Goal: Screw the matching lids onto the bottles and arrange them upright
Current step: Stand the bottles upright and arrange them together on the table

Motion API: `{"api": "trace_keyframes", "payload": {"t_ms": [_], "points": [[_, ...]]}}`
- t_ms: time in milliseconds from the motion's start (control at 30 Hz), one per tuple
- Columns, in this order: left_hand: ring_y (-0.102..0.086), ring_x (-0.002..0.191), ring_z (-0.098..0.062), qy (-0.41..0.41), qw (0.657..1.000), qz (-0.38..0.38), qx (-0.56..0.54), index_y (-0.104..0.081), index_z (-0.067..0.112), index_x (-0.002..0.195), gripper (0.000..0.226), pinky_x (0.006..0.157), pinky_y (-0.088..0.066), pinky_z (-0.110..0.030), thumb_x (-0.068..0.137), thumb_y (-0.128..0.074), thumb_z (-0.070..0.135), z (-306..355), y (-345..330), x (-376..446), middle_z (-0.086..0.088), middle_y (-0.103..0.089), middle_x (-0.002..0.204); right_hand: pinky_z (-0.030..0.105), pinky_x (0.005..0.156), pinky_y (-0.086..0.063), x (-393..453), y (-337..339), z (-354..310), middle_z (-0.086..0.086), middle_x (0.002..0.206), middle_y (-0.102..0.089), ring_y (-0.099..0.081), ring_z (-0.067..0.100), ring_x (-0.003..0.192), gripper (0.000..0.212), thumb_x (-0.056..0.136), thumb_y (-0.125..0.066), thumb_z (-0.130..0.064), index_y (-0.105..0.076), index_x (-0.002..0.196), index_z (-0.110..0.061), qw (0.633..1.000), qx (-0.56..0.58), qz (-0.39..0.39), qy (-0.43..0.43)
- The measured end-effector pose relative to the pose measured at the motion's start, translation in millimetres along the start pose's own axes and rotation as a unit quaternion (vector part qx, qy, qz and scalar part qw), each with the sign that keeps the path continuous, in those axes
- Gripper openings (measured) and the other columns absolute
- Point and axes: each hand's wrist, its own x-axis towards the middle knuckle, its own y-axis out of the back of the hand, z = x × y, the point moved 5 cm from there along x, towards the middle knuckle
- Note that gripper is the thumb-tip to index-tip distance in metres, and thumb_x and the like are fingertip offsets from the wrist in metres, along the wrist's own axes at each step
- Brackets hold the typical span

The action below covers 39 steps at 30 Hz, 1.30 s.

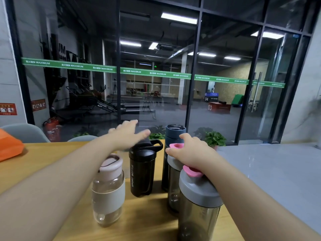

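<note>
**Inspector:** Smoky plastic nearest us, is it?

**Assistant:** Yes. Nearest stands a smoky translucent shaker bottle with a grey lid and pink flip cap [199,202], upright at the front right of the wooden table [52,157]. Just behind it is a second smoky shaker with grey lid and pink cap [173,181], and the right hand [192,153] lies over its top, fingers curled down round the lid.

**Inspector:** Grasping or merely resting?

**Assistant:** It looks to be gripping the lid, so I judge the step is the last tightening or steadying of that bottle.

**Inspector:** And to the left?

**Assistant:** A clear glass bottle with a pale sleeve and pink lid [108,190] stands front left. Behind it, in the middle, is a black sport bottle with a loop-handled black lid [143,171]. Farthest back, touching or just behind the second shaker, is a tall dark blue tumbler with its lid on [174,134].

**Inspector:** The left hand?

**Assistant:** The left hand [129,133] hovers above and behind the black bottle, fingers straight, holding nothing, blurred.

**Inspector:** What remains?

**Assistant:** All five appear capped and upright. Next calls for checking that lid is snug, then letting go without tipping its close neighbours.
</note>
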Motion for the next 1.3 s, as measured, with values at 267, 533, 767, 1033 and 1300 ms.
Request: {"api": "trace_keyframes", "payload": {"t_ms": [267, 533, 767, 1033, 1300], "points": [[-0.039, 0.123, -0.032, -0.007, 0.999, 0.022, 0.041, -0.048, 0.043, 0.129, 0.051, 0.104, -0.034, -0.047, 0.095, -0.036, 0.007, -59, 1, 33, -0.007, -0.036, 0.141, 0.048, 0.108, -0.026, 6, -6, -1, 0.008, 0.150, -0.028, -0.017, 0.031, 0.140, 0.077, 0.082, -0.049, -0.062, -0.023, 0.146, -0.029, 0.998, -0.060, -0.024, 0.014], [-0.006, 0.147, -0.022, -0.144, 0.912, -0.013, 0.384, -0.018, 0.045, 0.147, 0.076, 0.115, -0.016, -0.049, 0.092, -0.049, 0.003, -44, -6, 41, -0.003, -0.008, 0.160, 0.046, 0.108, -0.026, 9, -9, -2, 0.007, 0.148, -0.027, -0.016, 0.030, 0.139, 0.077, 0.081, -0.049, -0.061, -0.024, 0.145, -0.024, 0.997, -0.072, -0.031, 0.001], [-0.016, 0.146, -0.017, -0.227, 0.838, -0.028, 0.495, -0.030, 0.039, 0.142, 0.069, 0.115, -0.017, -0.046, 0.090, -0.053, 0.000, -30, -17, 56, 0.003, -0.019, 0.157, 0.045, 0.109, -0.025, 8, -9, 0, 0.006, 0.150, -0.026, -0.016, 0.030, 0.140, 0.081, 0.081, -0.049, -0.063, -0.021, 0.146, -0.024, 0.998, -0.061, -0.028, 0.008], [-0.048, 0.123, -0.018, -0.196, 0.840, -0.082, 0.499, -0.046, 0.027, 0.129, 0.041, 0.095, -0.040, -0.037, 0.091, -0.059, 0.019, -40, -7, 63, 0.007, -0.043, 0.139, 0.045, 0.111, -0.024, 8, -9, -1, 0.006, 0.153, -0.024, -0.017, 0.030, 0.141, 0.084, 0.081, -0.049, -0.065, -0.018, 0.148, -0.024, 0.998, -0.054, -0.026, 0.013], [-0.053, 0.104, -0.020, -0.081, 0.919, -0.120, 0.367, -0.048, 0.017, 0.123, 0.043, 0.085, -0.042, -0.029, 0.087, -0.065, 0.032, -65, 7, 41, 0.000, -0.053, 0.122, 0.045, 0.110, -0.025, 4, -5, -2, 0.006, 0.152, -0.026, -0.017, 0.030, 0.141, 0.083, 0.082, -0.050, -0.065, -0.022, 0.148, -0.023, 0.999, -0.033, -0.029, 0.009]]}}
